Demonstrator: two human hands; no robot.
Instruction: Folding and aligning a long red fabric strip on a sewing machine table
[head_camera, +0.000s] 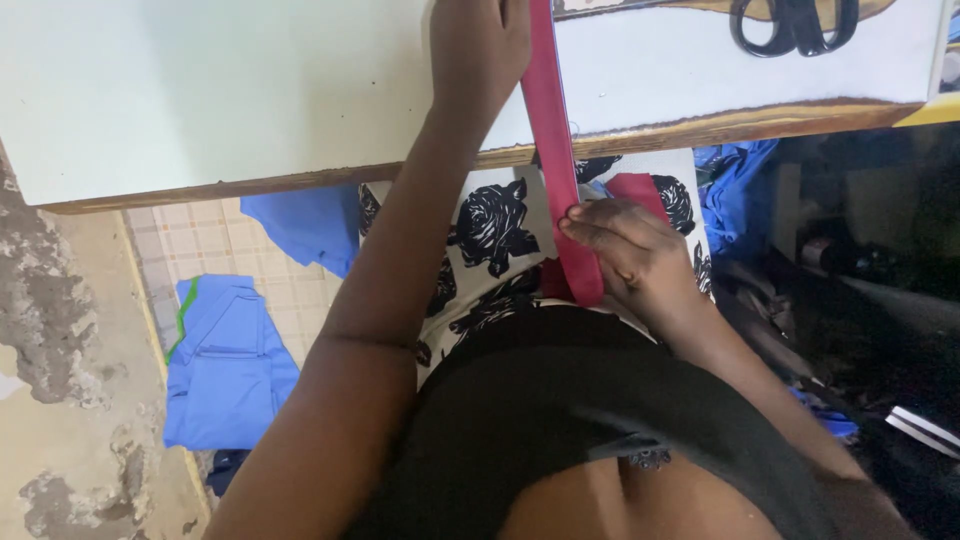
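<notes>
Pale worktop carries a narrow, flat red fabric strip, pulled straight; left hand presses it down, right hand pinches its lower end.

Bright, even daylight on the left; the right side sinks into murky, perhaps underexposed, shadow.
</notes>
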